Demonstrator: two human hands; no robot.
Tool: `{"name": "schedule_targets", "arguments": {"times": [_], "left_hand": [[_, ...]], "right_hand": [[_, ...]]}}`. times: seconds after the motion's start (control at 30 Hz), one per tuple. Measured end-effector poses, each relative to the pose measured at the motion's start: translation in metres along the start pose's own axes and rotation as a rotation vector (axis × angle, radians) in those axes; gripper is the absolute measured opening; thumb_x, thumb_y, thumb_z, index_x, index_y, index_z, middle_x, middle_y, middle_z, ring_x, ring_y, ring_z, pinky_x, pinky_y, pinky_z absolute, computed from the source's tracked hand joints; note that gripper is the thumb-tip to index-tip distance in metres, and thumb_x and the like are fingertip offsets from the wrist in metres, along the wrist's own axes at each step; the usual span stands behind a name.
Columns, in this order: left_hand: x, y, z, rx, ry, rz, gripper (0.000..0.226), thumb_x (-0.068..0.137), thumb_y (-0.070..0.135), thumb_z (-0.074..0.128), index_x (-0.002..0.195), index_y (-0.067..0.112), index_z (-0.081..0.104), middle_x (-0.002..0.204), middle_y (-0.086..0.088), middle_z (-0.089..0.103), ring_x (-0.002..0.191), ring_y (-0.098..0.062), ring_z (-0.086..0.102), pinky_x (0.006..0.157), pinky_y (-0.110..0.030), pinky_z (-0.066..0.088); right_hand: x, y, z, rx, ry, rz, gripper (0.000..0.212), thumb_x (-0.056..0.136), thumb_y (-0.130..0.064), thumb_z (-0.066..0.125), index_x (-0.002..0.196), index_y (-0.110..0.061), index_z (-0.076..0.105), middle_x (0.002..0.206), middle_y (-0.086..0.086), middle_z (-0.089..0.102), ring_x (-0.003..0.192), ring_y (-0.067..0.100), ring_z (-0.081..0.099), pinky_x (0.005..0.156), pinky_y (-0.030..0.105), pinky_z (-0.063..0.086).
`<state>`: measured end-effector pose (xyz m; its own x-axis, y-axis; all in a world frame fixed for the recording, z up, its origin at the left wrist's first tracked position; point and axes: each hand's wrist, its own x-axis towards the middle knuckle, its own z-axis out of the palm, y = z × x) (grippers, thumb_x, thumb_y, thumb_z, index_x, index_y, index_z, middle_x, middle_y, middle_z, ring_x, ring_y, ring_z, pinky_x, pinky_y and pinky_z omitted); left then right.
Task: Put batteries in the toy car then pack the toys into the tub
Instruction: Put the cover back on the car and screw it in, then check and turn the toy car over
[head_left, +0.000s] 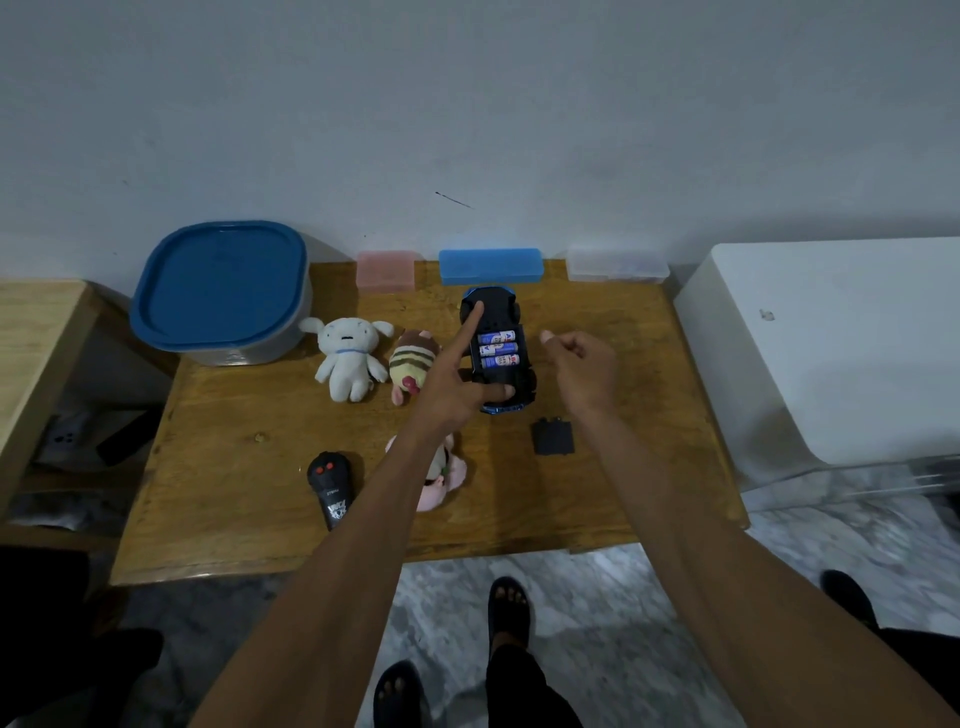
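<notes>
Wooden tabletop (597, 493) with the toys laid out, the blue-lidded tub (221, 291) closed at its back left corner, and the toy car (498, 353) belly-up with three batteries (497, 349) seated.

Largest to smallest: the tub stands well apart from the car; the left hand (457, 384) braces the car, forefinger stretched along the chassis and thumb pressing the near end, grasping nothing else; the right hand (582, 371) hovers just beside it, fingers loosely curled and empty. The black battery cover (553, 436) lies near the car. Likely next: keep the car pinned, fit the cover squarely, then press until it seats.
</notes>
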<state>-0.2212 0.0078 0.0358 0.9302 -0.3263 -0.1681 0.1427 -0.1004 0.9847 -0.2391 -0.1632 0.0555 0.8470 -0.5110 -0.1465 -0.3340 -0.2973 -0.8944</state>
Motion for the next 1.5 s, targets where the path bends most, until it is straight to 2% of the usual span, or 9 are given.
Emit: {"name": "schedule_targets", "arguments": {"times": [0.2, 0.4, 0.57, 0.67, 0.83, 1.0, 1.13, 1.3, 1.5], "left_hand": [[0.0, -0.002, 0.001, 0.025, -0.025, -0.023, 0.112, 0.073, -0.012, 0.08, 0.158, 0.037, 0.026, 0.147, 0.0, 0.048, 0.11, -0.003, 0.063, 0.083, -0.024, 0.059], [-0.003, -0.007, 0.005, -0.006, -0.033, -0.091, 0.112, 0.074, -0.01, 0.081, 0.156, 0.043, 0.027, 0.145, -0.002, 0.051, 0.125, -0.021, 0.057, 0.096, -0.04, 0.058], [-0.008, -0.007, 0.008, -0.065, -0.034, -0.151, 0.11, 0.075, -0.013, 0.078, 0.157, 0.041, 0.027, 0.13, 0.004, 0.054, 0.115, -0.014, 0.062, 0.091, -0.039, 0.06], [-0.01, -0.009, 0.007, -0.072, -0.039, -0.161, 0.11, 0.076, -0.013, 0.078, 0.157, 0.04, 0.028, 0.133, 0.003, 0.055, 0.116, -0.013, 0.062, 0.094, -0.045, 0.059], [-0.012, -0.011, 0.003, -0.053, -0.041, -0.16, 0.111, 0.074, -0.014, 0.079, 0.155, 0.043, 0.029, 0.14, 0.0, 0.053, 0.124, -0.022, 0.06, 0.097, -0.048, 0.057], [-0.009, -0.004, 0.0, -0.028, -0.048, -0.12, 0.11, 0.074, -0.014, 0.078, 0.154, 0.044, 0.03, 0.144, 0.0, 0.052, 0.114, -0.005, 0.061, 0.083, -0.027, 0.06], [-0.007, -0.003, -0.004, -0.029, -0.051, -0.091, 0.109, 0.073, -0.013, 0.079, 0.154, 0.044, 0.033, 0.143, 0.0, 0.055, 0.124, -0.017, 0.06, 0.092, -0.035, 0.059], [-0.008, 0.002, -0.005, -0.032, -0.054, -0.077, 0.107, 0.074, -0.014, 0.078, 0.149, 0.048, 0.035, 0.137, 0.004, 0.06, 0.124, -0.018, 0.06, 0.088, -0.029, 0.059], [-0.009, 0.004, -0.009, -0.024, -0.043, -0.077, 0.104, 0.076, -0.017, 0.074, 0.152, 0.04, 0.033, 0.132, 0.005, 0.06, 0.125, -0.019, 0.058, 0.078, -0.017, 0.056]], "right_hand": [[0.005, 0.051, 0.001, -0.162, 0.038, 0.299, 0.007, 0.088, -0.023, 0.074, 0.094, -0.019, 0.074, 0.105, 0.003, 0.073, 0.099, 0.022, 0.067, 0.088, 0.035, 0.056], [-0.017, 0.084, 0.014, -0.413, -0.141, 0.292, 0.061, 0.074, -0.027, 0.087, 0.129, -0.013, 0.063, 0.129, 0.012, 0.06, 0.12, 0.031, 0.056, 0.099, 0.04, 0.052], [-0.029, 0.091, 0.02, -0.56, -0.081, 0.248, 0.066, 0.074, -0.031, 0.088, 0.13, -0.011, 0.058, 0.139, 0.016, 0.044, 0.126, 0.035, 0.048, 0.107, 0.045, 0.044], [-0.03, 0.096, 0.019, -0.479, -0.069, 0.209, 0.062, 0.071, -0.026, 0.09, 0.125, -0.011, 0.062, 0.129, 0.017, 0.057, 0.119, 0.034, 0.056, 0.098, 0.045, 0.052], [-0.024, 0.084, 0.002, -0.365, -0.03, 0.127, 0.02, 0.095, -0.011, 0.066, 0.113, -0.007, 0.072, 0.113, 0.012, 0.072, 0.103, 0.026, 0.068, 0.081, 0.026, 0.051], [-0.006, 0.039, -0.014, -0.148, 0.074, -0.005, 0.013, 0.093, -0.015, 0.069, 0.104, -0.018, 0.075, 0.094, -0.004, 0.071, 0.091, 0.014, 0.068, 0.067, 0.016, 0.048], [0.009, -0.014, -0.027, -0.027, 0.114, -0.088, 0.017, 0.095, -0.018, 0.066, 0.112, -0.019, 0.069, 0.098, -0.011, 0.065, 0.082, -0.004, 0.057, 0.062, 0.006, 0.042], [0.019, -0.052, -0.027, 0.094, -0.126, -0.147, 0.011, 0.091, -0.019, 0.071, 0.102, -0.018, 0.073, 0.092, -0.004, 0.074, 0.084, 0.006, 0.068, 0.069, 0.022, 0.052], [0.012, -0.056, -0.012, 0.025, -0.322, -0.095, 0.012, 0.09, -0.013, 0.071, 0.101, -0.012, 0.075, 0.092, -0.001, 0.074, 0.072, 0.003, 0.063, 0.057, 0.013, 0.047]]}}
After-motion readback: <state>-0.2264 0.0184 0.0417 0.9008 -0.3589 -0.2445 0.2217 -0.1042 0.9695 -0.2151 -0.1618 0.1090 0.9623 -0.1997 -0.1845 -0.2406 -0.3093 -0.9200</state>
